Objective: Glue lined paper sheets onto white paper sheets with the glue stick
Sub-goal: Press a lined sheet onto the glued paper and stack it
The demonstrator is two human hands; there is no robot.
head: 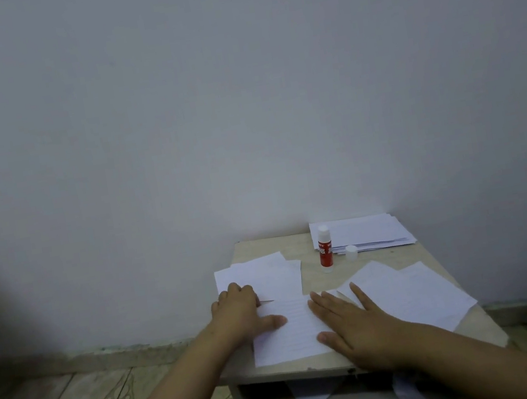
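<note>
Fingers: right hand (354, 326) lies flat, fingers straight and slightly spread, on the right edge of the lined sheet (291, 329); left hand (238, 313) rests palm down on its upper left corner, thumb stretched onto the paper, fingers loosely bent
Lined sheet: flat at the table's (312, 274) near edge, between the 2 hands, lower edge just inside the rim
Glue stick (325, 248): upright, uncapped, behind the sheet, apart from both hands
Cap (351, 252): just right of the stick, touching the stack's front edge
Stack (360, 232): papers at the far right corner by the wall
Left papers (260, 277): overlapping sheets beyond the left hand, one past the table's left edge
Right papers (408, 293): loose sheets fanned right of the right hand, reaching the right edge
Open room: bare tabletop between left papers and glue stick
</note>
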